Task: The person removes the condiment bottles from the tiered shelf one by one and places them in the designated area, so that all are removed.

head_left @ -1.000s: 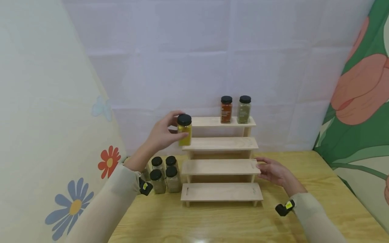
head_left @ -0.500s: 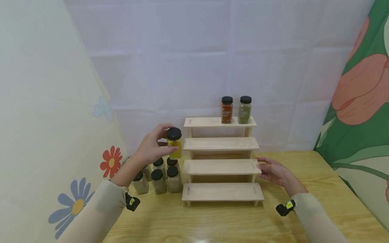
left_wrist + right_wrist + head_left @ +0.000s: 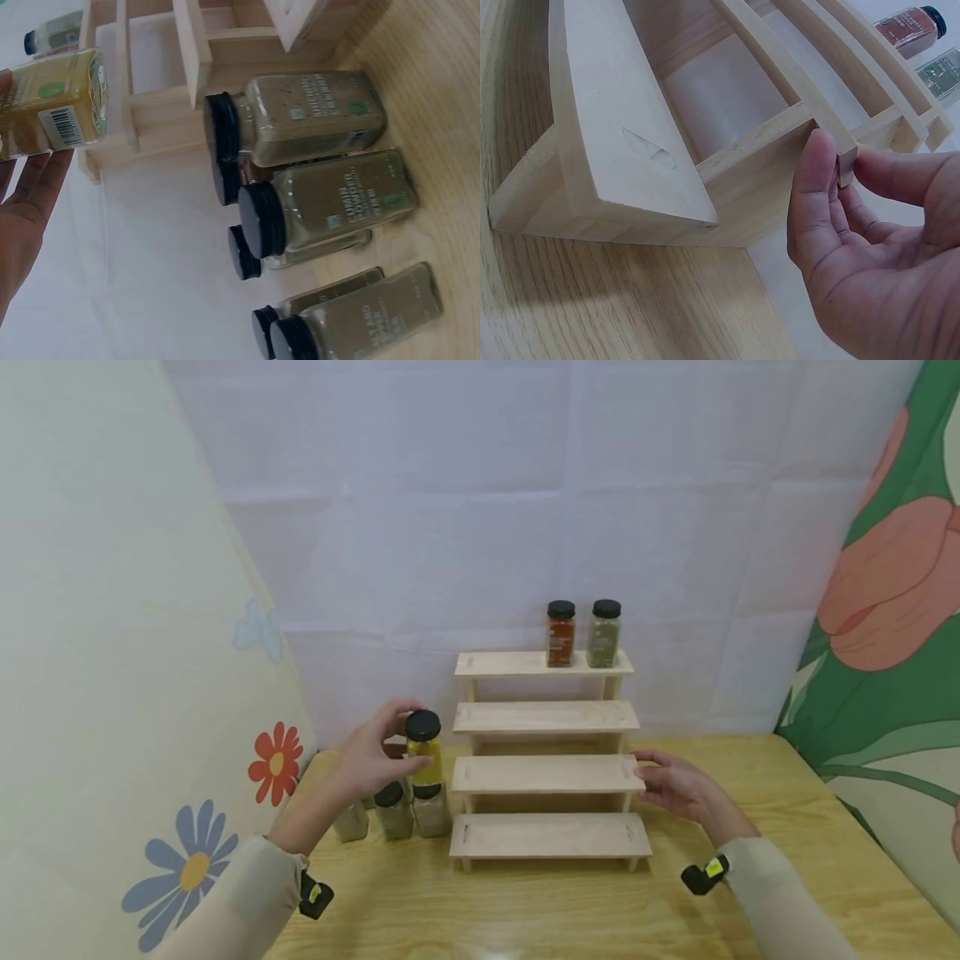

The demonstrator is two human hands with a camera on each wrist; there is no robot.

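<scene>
My left hand (image 3: pixel 371 764) holds a black-capped spice jar of yellow powder (image 3: pixel 426 750) upright, left of the wooden tiered rack (image 3: pixel 551 837). In the left wrist view that yellow jar (image 3: pixel 56 94) shows a barcode, and it is apart from the standing jars. Several black-capped spice jars with brownish contents (image 3: pixel 393 820) stand on the table below, partly hidden by the hand. My right hand (image 3: pixel 678 787) grips the right end of the rack's second tier from the bottom. Thumb and fingers pinch that board's end in the right wrist view, where the right hand (image 3: pixel 885 259) shows closely.
On the rack's top tier, toward the right, stand a red-brown spice jar (image 3: pixel 560 642) and a green one (image 3: pixel 603 642). A white cloth wall (image 3: pixel 450 527) rises behind. Flower-printed panels (image 3: pixel 97 610) flank the wooden table (image 3: pixel 540 910).
My left hand has carried the yellow jar left and down, from beside the rack's upper tiers to over the standing jars. My right hand has kept its hold on the rack.
</scene>
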